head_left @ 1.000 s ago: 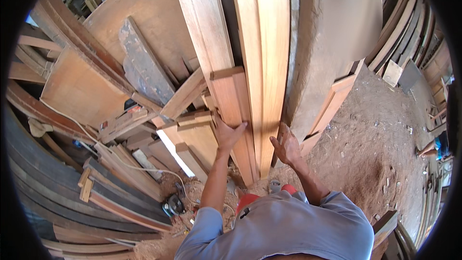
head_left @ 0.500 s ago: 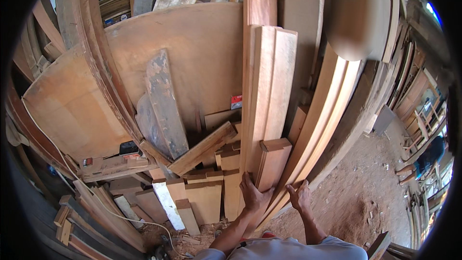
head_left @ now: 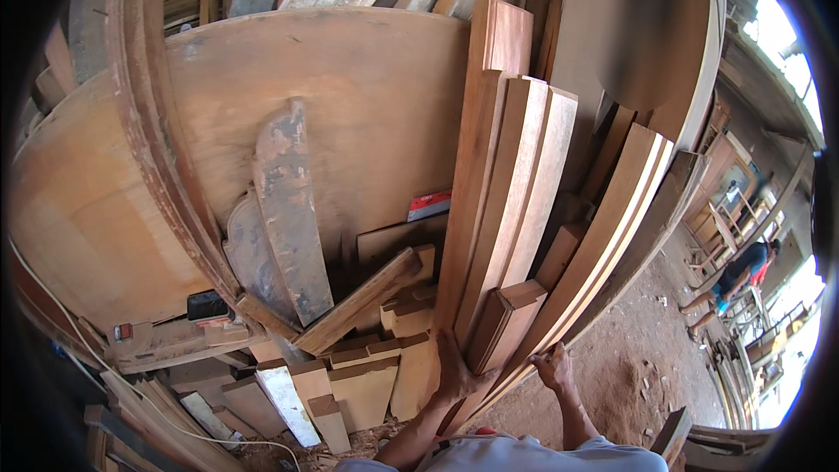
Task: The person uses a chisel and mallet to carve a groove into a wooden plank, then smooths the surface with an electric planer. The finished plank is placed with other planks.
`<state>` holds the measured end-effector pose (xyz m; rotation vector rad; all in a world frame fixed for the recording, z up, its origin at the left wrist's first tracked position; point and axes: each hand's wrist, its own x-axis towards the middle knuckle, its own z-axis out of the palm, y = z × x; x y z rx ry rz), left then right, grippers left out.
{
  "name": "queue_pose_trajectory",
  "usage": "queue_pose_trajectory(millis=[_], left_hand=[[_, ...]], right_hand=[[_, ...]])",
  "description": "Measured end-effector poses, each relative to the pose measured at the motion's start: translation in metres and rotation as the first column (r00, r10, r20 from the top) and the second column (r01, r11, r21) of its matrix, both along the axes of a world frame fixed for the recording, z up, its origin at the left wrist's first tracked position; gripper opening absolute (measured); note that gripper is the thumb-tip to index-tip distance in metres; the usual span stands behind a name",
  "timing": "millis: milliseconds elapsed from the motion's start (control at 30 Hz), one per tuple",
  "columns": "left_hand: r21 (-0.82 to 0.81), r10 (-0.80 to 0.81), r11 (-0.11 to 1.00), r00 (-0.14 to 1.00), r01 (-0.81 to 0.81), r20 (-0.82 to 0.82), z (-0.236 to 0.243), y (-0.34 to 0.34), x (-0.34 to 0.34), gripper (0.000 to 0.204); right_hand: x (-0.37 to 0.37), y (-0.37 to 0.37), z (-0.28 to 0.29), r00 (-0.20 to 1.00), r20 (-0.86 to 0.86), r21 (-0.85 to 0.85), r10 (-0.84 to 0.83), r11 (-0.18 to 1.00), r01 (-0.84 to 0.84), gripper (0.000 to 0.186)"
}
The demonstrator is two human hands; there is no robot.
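Observation:
In front of me stand long reddish-brown grooved boards (head_left: 516, 183), leaning upright side by side, with a short wooden block (head_left: 507, 323) against their lower part. My left hand (head_left: 456, 374) is closed around the lower left side of these boards, beside the short block; some fingers are hidden. To the right leans a long, pale grooved board (head_left: 603, 253). My right hand (head_left: 554, 369) is at this board's lower right edge, its fingers bent against it.
A large brown panel (head_left: 367, 79) leans behind, with a peeling grey board (head_left: 293, 210) against it. Several wood offcuts (head_left: 363, 393) stand low on the left. A white cable (head_left: 188, 426) runs there. Dusty ground (head_left: 638, 341) lies right, where another person (head_left: 738, 284) is walking.
My view has shifted, so the boards appear further right and lower. Both hands remain at the boards' lower parts. The other person at the right has come more fully into view.

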<state>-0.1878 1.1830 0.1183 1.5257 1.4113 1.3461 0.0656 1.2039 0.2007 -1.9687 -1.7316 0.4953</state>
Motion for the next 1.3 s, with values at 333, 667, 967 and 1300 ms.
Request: queue_pose_trajectory(millis=[333,667,967,1300], left_hand=[[0.001,-0.023,1.000,0.999,0.023,-0.034,-0.015,-0.001,0.009,0.148],[-0.014,-0.060,0.998,0.989,0.058,-0.138,-0.003,-0.002,-0.003,0.138],[-0.022,-0.056,0.998,0.987,0.053,-0.152,-0.008,-0.005,-0.004,0.136],[0.055,-0.012,0.998,0.984,0.022,-0.176,-0.019,-0.006,0.000,0.133]], right_hand=[[0.016,0.004,-0.029,0.997,0.070,0.069,0.015,0.997,-0.020,0.042],[0.000,0.003,-0.010,0.992,-0.070,-0.134,-0.101,0.987,0.091,0.057],[-0.013,-0.003,0.005,0.993,0.086,-0.097,-0.083,0.991,0.091,0.065],[-0.013,-0.004,0.000,0.996,0.075,-0.052,-0.054,0.997,0.058,0.068]])
